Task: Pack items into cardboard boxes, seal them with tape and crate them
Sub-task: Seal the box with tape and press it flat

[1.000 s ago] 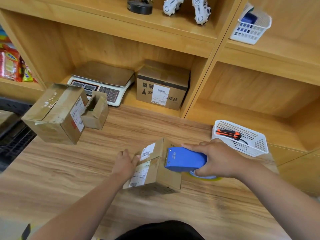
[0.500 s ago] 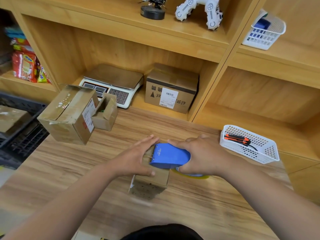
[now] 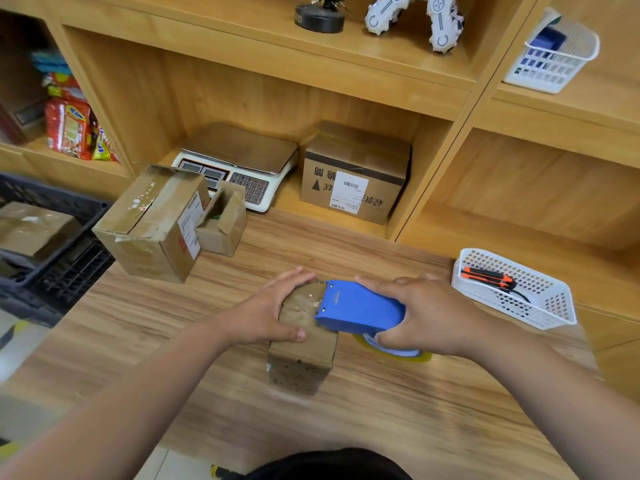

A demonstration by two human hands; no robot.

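Note:
A small cardboard box [image 3: 304, 355] stands on the wooden table [image 3: 381, 427] in front of me. My left hand [image 3: 266, 313] grips its left side and top edge. My right hand [image 3: 426, 317] holds a blue tape dispenser [image 3: 356, 311] with a yellowish tape roll [image 3: 398, 355]; the dispenser's front edge rests on the box's top, where shiny clear tape lies. A black crate [image 3: 52, 244] at the far left holds a taped box [image 3: 31, 226].
A larger cardboard box [image 3: 152, 223] and a small open box [image 3: 221, 223] sit at the table's back left. A scale [image 3: 239, 168] and a labelled box [image 3: 356, 174] fill the shelf behind. A white basket [image 3: 516, 289] with an orange cutter lies at right.
My left hand moved from the box's label side up onto its top. The dispenser travelled leftward across the box top. The box now stands squarer to me.

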